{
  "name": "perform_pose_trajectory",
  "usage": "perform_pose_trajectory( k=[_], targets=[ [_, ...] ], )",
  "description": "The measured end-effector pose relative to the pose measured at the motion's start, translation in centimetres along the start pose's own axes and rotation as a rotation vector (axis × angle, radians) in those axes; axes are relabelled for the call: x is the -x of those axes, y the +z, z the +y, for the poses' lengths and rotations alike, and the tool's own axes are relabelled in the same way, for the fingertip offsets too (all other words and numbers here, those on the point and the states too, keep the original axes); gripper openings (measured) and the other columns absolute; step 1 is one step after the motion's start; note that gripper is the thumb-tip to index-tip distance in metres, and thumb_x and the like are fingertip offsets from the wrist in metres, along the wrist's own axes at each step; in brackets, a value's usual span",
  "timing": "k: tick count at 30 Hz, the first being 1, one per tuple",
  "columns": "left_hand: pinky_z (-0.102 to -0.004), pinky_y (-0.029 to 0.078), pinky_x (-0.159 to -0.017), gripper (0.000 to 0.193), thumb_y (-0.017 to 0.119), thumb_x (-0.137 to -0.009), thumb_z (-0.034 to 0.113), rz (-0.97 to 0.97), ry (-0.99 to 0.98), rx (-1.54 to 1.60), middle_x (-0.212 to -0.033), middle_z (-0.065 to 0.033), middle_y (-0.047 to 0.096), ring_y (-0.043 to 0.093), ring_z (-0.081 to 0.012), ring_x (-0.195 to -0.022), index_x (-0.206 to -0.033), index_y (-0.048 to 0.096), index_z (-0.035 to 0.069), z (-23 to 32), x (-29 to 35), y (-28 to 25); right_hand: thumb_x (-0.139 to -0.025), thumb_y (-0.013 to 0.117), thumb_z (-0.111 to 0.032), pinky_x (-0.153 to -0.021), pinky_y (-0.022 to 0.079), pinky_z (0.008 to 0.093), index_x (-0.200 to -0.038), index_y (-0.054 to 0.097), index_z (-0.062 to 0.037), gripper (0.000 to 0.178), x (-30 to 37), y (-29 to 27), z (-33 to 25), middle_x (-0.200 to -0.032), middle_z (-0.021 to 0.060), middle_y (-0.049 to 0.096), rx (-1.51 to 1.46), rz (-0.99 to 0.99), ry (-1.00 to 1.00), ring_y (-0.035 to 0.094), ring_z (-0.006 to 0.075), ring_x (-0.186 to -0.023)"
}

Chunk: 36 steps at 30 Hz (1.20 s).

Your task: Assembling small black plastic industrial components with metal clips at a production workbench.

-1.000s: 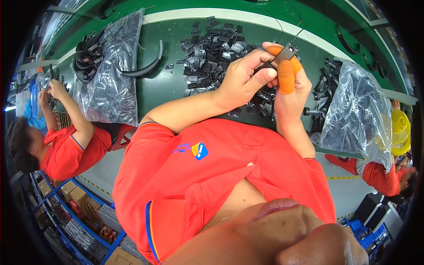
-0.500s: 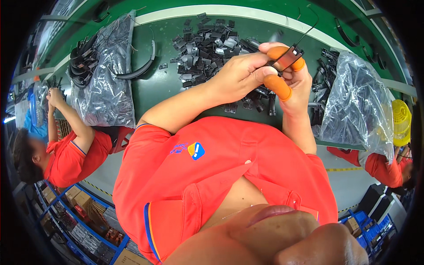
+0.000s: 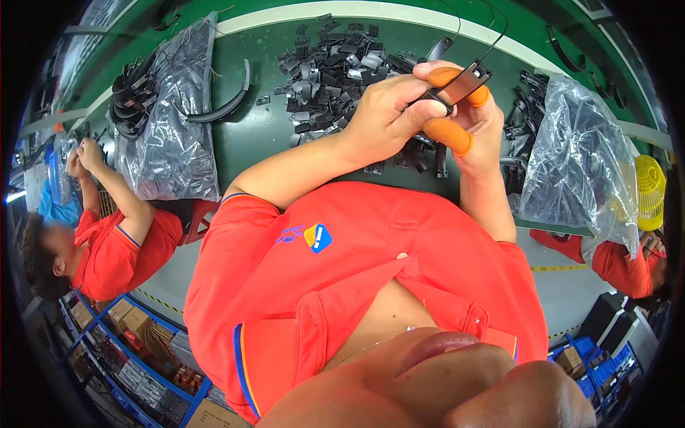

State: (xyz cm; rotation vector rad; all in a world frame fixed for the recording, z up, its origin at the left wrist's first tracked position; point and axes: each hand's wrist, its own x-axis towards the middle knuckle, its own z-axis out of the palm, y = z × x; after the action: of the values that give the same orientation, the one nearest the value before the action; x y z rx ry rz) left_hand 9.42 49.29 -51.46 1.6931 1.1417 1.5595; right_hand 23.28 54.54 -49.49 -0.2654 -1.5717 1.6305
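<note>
My left hand (image 3: 389, 118) pinches the lower end of a glossy black plastic part (image 3: 462, 85) between thumb and fingers. My right hand (image 3: 479, 135), with orange finger cots on its thumb and a finger, grips the same part from the right. A thin black wire (image 3: 504, 32) rises from the part and loops above the hands. Just beyond my fingers shows another dark piece (image 3: 441, 48) with a wire; whether it joins the held part I cannot tell. Left of the hands lies a heap of small black plastic pieces (image 3: 335, 78) on the green table (image 3: 264, 143).
A curved black headband (image 3: 221, 113) with a wire lies by a clear plastic bag (image 3: 178, 135) on the left, near more headbands (image 3: 128, 107). Another bag (image 3: 571, 157) and black parts (image 3: 524, 128) are at right, beside a yellow basket (image 3: 649, 192). Co-workers (image 3: 121, 250) sit on both sides.
The held part has tilted slightly and shifted a little, with its wire now bent into a loop. The dark piece beyond my fingers shows more sharply. Both hands keep their grip.
</note>
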Motion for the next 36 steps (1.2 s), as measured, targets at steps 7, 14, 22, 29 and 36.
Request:
perform_pose_trajectory(
  k=[7,14,22,29,36],
  targets=[
    [-0.0328,0.043,-0.058,0.028,0.053,-0.091,0.029,-0.037,-0.007,0.005,-0.072,-0.0105,0.055,0.054,-0.0260,-0.065,-0.086,0.059,0.003,1.2,-0.5,-0.2,-0.070,0.076,-0.012,-0.093,0.042,0.0356,-0.109,0.055,0.0036,0.047,0.0,0.1,-0.8,-0.114,0.0167,0.056,-0.020,0.056,0.049,0.054,0.0256,-0.107],
    [-0.0349,0.046,-0.063,0.031,0.048,-0.094,0.030,-0.125,-0.001,0.026,-0.077,-0.0118,0.058,0.057,-0.0289,-0.072,-0.089,0.059,0.002,1.9,-1.0,-0.7,-0.069,0.077,-0.012,-0.091,0.044,0.0355,-0.108,0.056,0.0044,0.048,-0.1,-0.9,-0.4,-0.111,0.0174,0.058,-0.047,0.017,-0.045,0.056,0.0279,-0.106],
    [-0.0330,0.045,-0.064,0.032,0.045,-0.094,0.031,-0.175,-0.051,0.025,-0.078,-0.0101,0.058,0.057,-0.0247,-0.072,-0.093,0.059,0.002,3.0,-1.8,-0.7,-0.073,0.073,-0.009,-0.092,0.044,0.0348,-0.116,0.050,0.0086,0.052,-0.4,-0.1,-0.7,-0.118,0.0210,0.055,-0.042,0.051,-0.131,0.055,0.0255,-0.106],
    [-0.0365,0.044,-0.062,0.035,0.045,-0.094,0.035,-0.089,0.029,-0.021,-0.075,-0.0105,0.056,0.055,-0.0301,-0.069,-0.088,0.057,0.002,2.5,-1.4,-0.2,-0.069,0.076,-0.005,-0.092,0.044,0.0355,-0.112,0.052,0.0089,0.050,-0.6,-0.6,-0.4,-0.113,0.0220,0.057,-0.074,-0.006,-0.134,0.056,0.0258,-0.105],
    [-0.0359,0.043,-0.065,0.040,0.042,-0.094,0.037,-0.426,-0.093,0.108,-0.075,-0.0130,0.054,0.054,-0.0255,-0.071,-0.096,0.055,0.000,3.8,-2.7,-2.4,-0.069,0.073,0.001,-0.086,0.049,0.0350,-0.107,0.056,0.0109,0.042,0.1,-1.9,-2.0,-0.114,0.0229,0.057,-0.024,0.003,-0.051,0.060,0.0272,-0.100]
  ],
)
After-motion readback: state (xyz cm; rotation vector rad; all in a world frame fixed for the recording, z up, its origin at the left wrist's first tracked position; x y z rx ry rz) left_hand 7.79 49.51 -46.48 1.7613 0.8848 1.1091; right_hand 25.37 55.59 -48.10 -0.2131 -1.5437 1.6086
